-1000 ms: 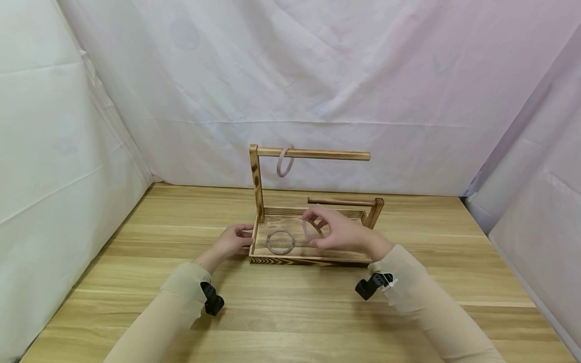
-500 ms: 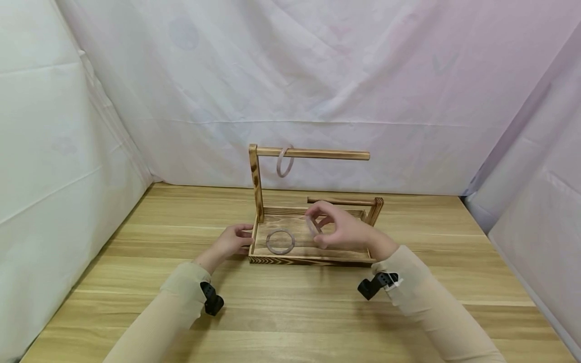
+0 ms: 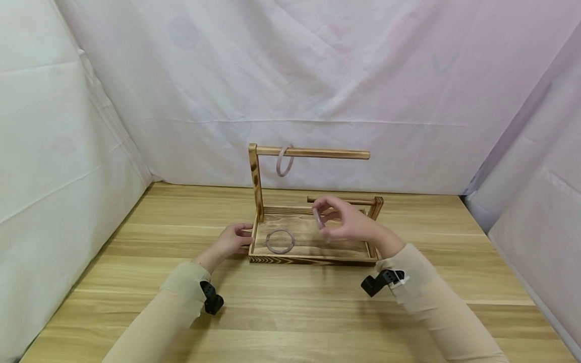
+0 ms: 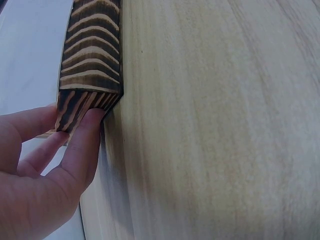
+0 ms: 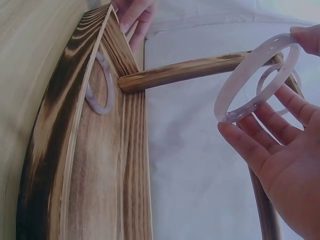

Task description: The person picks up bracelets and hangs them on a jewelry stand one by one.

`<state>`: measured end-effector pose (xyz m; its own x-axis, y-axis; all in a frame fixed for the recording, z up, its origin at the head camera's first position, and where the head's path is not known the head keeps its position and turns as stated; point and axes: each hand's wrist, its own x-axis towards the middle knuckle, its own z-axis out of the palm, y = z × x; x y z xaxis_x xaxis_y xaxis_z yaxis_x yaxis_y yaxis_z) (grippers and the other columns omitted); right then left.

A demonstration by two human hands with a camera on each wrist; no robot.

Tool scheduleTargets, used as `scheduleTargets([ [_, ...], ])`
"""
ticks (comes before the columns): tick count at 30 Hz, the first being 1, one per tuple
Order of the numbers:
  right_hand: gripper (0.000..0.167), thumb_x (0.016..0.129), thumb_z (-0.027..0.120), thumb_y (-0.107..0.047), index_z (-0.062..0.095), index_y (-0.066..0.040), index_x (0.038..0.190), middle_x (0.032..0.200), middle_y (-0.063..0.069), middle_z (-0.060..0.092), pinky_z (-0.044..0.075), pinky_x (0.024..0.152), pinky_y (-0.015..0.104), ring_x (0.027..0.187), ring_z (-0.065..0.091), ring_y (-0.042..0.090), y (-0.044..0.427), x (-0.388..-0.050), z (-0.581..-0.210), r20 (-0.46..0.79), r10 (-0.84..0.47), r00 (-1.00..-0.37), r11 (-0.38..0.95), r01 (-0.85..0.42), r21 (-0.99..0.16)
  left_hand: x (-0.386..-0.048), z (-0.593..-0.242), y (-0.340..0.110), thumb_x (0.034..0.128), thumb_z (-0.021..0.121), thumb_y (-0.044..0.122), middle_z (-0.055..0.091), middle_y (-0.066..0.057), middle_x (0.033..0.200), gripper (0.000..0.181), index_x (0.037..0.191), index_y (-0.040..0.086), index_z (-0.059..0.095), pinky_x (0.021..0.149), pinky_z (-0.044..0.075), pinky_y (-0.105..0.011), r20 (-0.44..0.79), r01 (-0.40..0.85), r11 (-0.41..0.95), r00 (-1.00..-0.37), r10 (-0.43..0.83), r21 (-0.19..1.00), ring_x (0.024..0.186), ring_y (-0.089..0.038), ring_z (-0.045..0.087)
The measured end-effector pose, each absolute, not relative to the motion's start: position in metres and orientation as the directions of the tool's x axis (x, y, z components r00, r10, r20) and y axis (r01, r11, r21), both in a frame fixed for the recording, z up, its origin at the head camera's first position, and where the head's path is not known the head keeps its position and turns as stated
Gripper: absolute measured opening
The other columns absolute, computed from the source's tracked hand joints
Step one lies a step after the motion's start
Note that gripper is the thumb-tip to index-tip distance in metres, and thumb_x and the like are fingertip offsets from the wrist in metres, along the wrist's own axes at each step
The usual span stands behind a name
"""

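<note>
1. Pale, creased cloth (image 3: 317,75) hangs beyond both of your grips, and a wood-grained table (image 3: 290,312) spreads beneath them.
2. Your right grip (image 3: 351,224) is half-closed, its thumb and fingertips pinching a pale lilac bangle (image 3: 318,219) at opposite sides of the ring (the right wrist view shows your palm facing it).
3. That pinched bangle sits at the left side of the right grip, tilted, and raised above the tray floor.
4. Below the right grip lies the shallow wooden tray (image 3: 308,260), its outer walls banded with dark grain.
5. Your left grip (image 3: 233,239) is loosely curled and holds the left end of the tray, thumb and fingertips against the wood near the corner.
6. Between your two grips, just right of the left one, a second bangle (image 3: 280,252) lies flat inside the tray.
7. Above and left of your right grip, a third bangle (image 3: 279,164) hangs around the upper bar (image 3: 331,153), near the tall post (image 3: 256,184) that rises beyond your left grip.
8. Just behind your right grip, partly hidden by it, runs the lower bar (image 3: 360,202); it meets a short post (image 3: 378,206) to the right of your fingers.
9. Nearer you than each grip, black wrist cameras (image 3: 212,298) sit against cream sleeves (image 3: 454,312).
</note>
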<state>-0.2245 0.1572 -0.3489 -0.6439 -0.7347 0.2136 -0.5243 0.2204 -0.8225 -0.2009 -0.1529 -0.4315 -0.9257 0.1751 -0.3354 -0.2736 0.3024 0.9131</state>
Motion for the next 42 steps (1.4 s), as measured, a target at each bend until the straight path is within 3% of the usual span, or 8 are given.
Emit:
scheduleTargets([
  [6, 0.058, 0.081, 0.073, -0.023, 0.045, 0.007, 0.123, 0.116, 0.015, 0.051, 0.051, 0.091, 0.038, 0.106, 0.051, 0.026, 0.163, -0.226, -0.343, 0.207, -0.731, -0.651, 0.222, -0.513, -0.829, -0.202, -0.432, -0.154, 0.0944, 0.049, -0.001, 0.046, -0.033, 0.13, 0.049, 0.141, -0.006, 0.033, 0.085, 0.054, -0.044, -0.34, -0.28, 0.304, -0.925, 0.166, 0.91, 0.112, -0.041, 0.056],
  [17, 0.051, 0.085, 0.068, -0.01, 0.043, 0.006, 0.127, 0.12, 0.02, 0.05, 0.047, 0.094, 0.045, 0.108, 0.052, 0.035, 0.17, -0.226, -0.333, 0.228, -0.68, -0.697, 0.249, -0.512, -0.822, -0.201, -0.432, -0.154, 0.0939, 0.049, -0.001, 0.048, -0.032, 0.129, 0.049, 0.141, -0.006, 0.034, 0.084, 0.055, -0.043, -0.339, -0.276, 0.321, -0.927, 0.162, 0.906, 0.109, -0.038, 0.058],
  [20, 0.051, 0.087, 0.067, -0.011, 0.042, 0.006, 0.128, 0.122, 0.026, 0.047, 0.046, 0.095, 0.048, 0.109, 0.052, 0.028, 0.172, -0.227, -0.33, 0.226, -0.668, -0.708, 0.247, -0.499, -0.831, -0.201, -0.432, -0.154, 0.0941, 0.049, -0.001, 0.048, -0.033, 0.129, 0.049, 0.141, -0.007, 0.034, 0.084, 0.055, -0.043, -0.338, -0.274, 0.318, -0.926, 0.166, 0.908, 0.109, -0.037, 0.058],
  [25, 0.053, 0.087, 0.066, -0.012, 0.04, 0.009, 0.129, 0.121, 0.031, 0.044, 0.047, 0.095, 0.031, 0.105, 0.052, 0.014, 0.175, -0.228, -0.327, 0.234, -0.656, -0.718, 0.22, -0.478, -0.85, -0.2, -0.431, -0.153, 0.0936, 0.05, -0.001, 0.048, -0.033, 0.128, 0.049, 0.14, -0.008, 0.034, 0.084, 0.055, -0.043, -0.337, -0.276, 0.303, -0.926, 0.172, 0.912, 0.107, -0.037, 0.059],
  [29, 0.053, 0.088, 0.065, -0.011, 0.039, 0.011, 0.128, 0.119, 0.022, 0.046, 0.047, 0.092, 0.019, 0.105, 0.052, 0.02, 0.178, -0.227, -0.324, 0.267, -0.64, -0.72, 0.19, -0.486, -0.853, -0.2, -0.431, -0.153, 0.0933, 0.05, -0.001, 0.048, -0.033, 0.128, 0.05, 0.14, -0.008, 0.034, 0.084, 0.055, -0.043, -0.336, -0.275, 0.297, -0.925, 0.177, 0.914, 0.107, -0.037, 0.059],
  [34, 0.049, 0.089, 0.061, -0.007, 0.037, 0.011, 0.128, 0.114, 0.005, 0.046, 0.053, 0.08, 0.023, 0.1, 0.058, 0.018, 0.182, -0.229, -0.322, 0.267, -0.631, -0.728, 0.151, -0.452, -0.879, -0.2, -0.431, -0.153, 0.094, 0.049, -0.001, 0.047, -0.033, 0.129, 0.05, 0.141, -0.008, 0.033, 0.085, 0.054, -0.043, -0.337, -0.274, 0.296, -0.923, 0.185, 0.915, 0.11, -0.039, 0.058],
  [37, 0.05, 0.09, 0.06, -0.008, 0.035, 0.011, 0.128, 0.113, 0.002, 0.047, 0.055, 0.075, 0.024, 0.097, 0.06, 0.013, 0.185, -0.231, -0.322, 0.271, -0.626, -0.731, 0.114, -0.43, -0.896, -0.2, -0.43, -0.153, 0.0942, 0.049, 0.0, 0.047, -0.034, 0.129, 0.05, 0.141, -0.008, 0.032, 0.085, 0.054, -0.043, -0.335, -0.272, 0.297, -0.924, 0.186, 0.915, 0.11, -0.039, 0.057],
  [42, 0.052, 0.091, 0.059, -0.009, 0.033, 0.014, 0.129, 0.114, 0.002, 0.047, 0.054, 0.074, 0.022, 0.097, 0.06, 0.018, 0.189, -0.234, -0.321, 0.287, -0.616, -0.733, 0.082, -0.423, -0.903, -0.199, -0.429, -0.153, 0.0944, 0.049, 0.0, 0.046, -0.034, 0.13, 0.05, 0.141, -0.008, 0.032, 0.086, 0.054, -0.045, -0.335, -0.269, 0.304, -0.923, 0.19, 0.914, 0.112, -0.041, 0.055],
])
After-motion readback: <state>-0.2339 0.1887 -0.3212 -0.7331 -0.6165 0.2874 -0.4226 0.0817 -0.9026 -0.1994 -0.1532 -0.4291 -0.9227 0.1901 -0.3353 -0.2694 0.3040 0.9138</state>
